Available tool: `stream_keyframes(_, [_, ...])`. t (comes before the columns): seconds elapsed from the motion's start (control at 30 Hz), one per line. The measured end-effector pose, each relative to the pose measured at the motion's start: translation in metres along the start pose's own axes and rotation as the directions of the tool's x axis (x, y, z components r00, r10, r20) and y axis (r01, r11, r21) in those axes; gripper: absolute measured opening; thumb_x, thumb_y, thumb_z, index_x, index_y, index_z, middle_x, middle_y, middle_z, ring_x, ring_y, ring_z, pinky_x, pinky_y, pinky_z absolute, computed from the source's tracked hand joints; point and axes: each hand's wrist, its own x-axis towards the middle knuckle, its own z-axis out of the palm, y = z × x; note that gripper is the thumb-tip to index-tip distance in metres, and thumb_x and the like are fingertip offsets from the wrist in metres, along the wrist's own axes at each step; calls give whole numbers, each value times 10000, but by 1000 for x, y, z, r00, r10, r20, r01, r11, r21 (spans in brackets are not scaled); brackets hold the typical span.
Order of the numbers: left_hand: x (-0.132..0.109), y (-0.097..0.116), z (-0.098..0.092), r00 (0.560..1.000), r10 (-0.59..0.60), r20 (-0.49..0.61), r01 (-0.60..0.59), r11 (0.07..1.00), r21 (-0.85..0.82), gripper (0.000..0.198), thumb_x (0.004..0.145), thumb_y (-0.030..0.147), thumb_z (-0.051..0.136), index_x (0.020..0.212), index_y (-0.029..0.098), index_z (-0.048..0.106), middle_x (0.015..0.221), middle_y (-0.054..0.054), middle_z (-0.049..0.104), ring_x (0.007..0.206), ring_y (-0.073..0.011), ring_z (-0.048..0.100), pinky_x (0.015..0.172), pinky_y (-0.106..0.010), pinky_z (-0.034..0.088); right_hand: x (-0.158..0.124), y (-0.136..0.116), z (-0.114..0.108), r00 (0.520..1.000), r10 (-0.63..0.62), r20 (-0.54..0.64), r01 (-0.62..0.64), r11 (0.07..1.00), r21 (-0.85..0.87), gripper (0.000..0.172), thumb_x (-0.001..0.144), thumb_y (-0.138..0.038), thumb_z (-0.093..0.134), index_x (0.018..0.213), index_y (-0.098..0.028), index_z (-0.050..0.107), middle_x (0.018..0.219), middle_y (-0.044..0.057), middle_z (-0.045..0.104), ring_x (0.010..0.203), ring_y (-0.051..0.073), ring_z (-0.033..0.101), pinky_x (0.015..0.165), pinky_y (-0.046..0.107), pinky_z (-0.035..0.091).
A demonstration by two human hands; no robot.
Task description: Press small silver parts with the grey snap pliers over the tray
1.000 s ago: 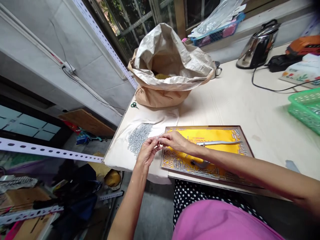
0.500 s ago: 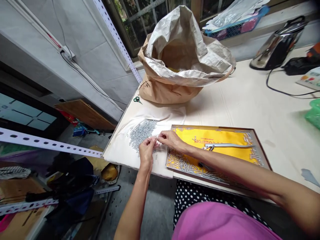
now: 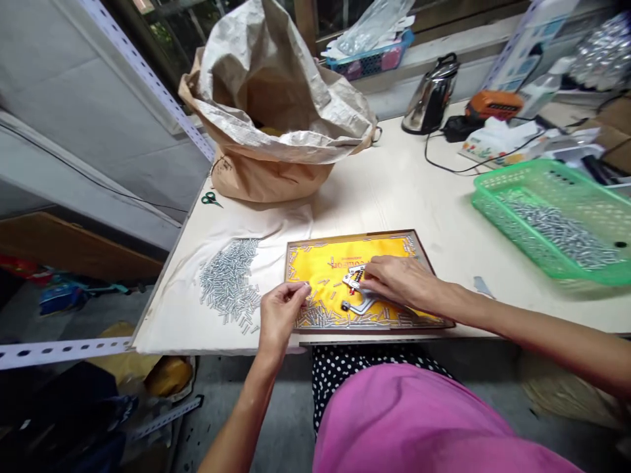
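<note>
My right hand is closed around silver pliers with a curved, C-shaped jaw and a spring, above the tray. My left hand is pinched shut at the tray's left edge; a tiny pale piece shows at its fingertips, too small to name. The shallow tray has a yellow sheet with red print on its bottom. Loose metal pins lie along its front and sides. Left of the tray, a heap of small grey metal pins rests on a white cloth.
A large open woven sack stands behind, with green-handled scissors to its left. To the right, a green basket holds more metal pins. Farther back are a steel kettle, a tissue pack and a cable.
My hands, together beside the pin heap before, are now apart. The right has moved over the tray and taken hold of the pliers; the left has come to the tray's edge. The view swung right.
</note>
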Motion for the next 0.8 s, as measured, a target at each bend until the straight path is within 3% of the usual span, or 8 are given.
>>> stream_keyframes(0.1, [0,-2,32,992,-17,128,8,997,75,142,656,289,787,700,156,765,661,-34,716,572,-137,599,572,-231,462,-42,23,21,999,34,-22,-36,997,-64,308,943,-460,544,865,-175,629,880,86,665,797,207,589,679,324,365])
stream_keyframes(0.23, [4,-9,56,980,5,201,-50,974,222,105,693,268,751,659,169,761,667,-37,721,625,-158,620,592,-230,439,-52,25,41,997,14,-70,-16,999,-29,209,925,-387,587,937,-182,625,932,77,673,875,216,596,737,333,379])
stream_keyframes(0.37, [5,-13,63,973,20,229,-100,934,342,144,730,301,718,682,175,770,667,-41,710,636,-162,612,565,-223,406,-42,15,46,998,25,-52,-28,998,-55,133,939,-266,525,874,-178,601,863,84,657,794,198,574,682,325,338])
stream_keyframes(0.5, [5,-13,63,977,27,213,-104,927,361,165,722,326,721,666,175,758,663,-42,689,639,-160,606,553,-221,399,-40,12,48,994,63,-86,-65,998,-20,160,943,-134,396,939,-190,545,819,60,618,686,169,515,601,316,282])
stream_keyframes(0.63, [7,-17,65,979,-37,200,-29,947,319,230,698,385,751,678,156,751,590,-17,640,549,-129,554,505,-210,376,-43,15,48,981,-58,-186,62,998,13,178,931,-95,365,968,-203,502,879,55,589,713,163,503,622,308,311])
stream_keyframes(0.8, [5,-20,72,972,-140,187,87,961,263,281,648,420,802,677,147,741,554,0,639,468,-109,542,478,-209,402,-41,18,53,972,-78,-221,76,997,-20,203,935,-83,339,972,-192,506,866,56,581,701,159,489,628,306,333])
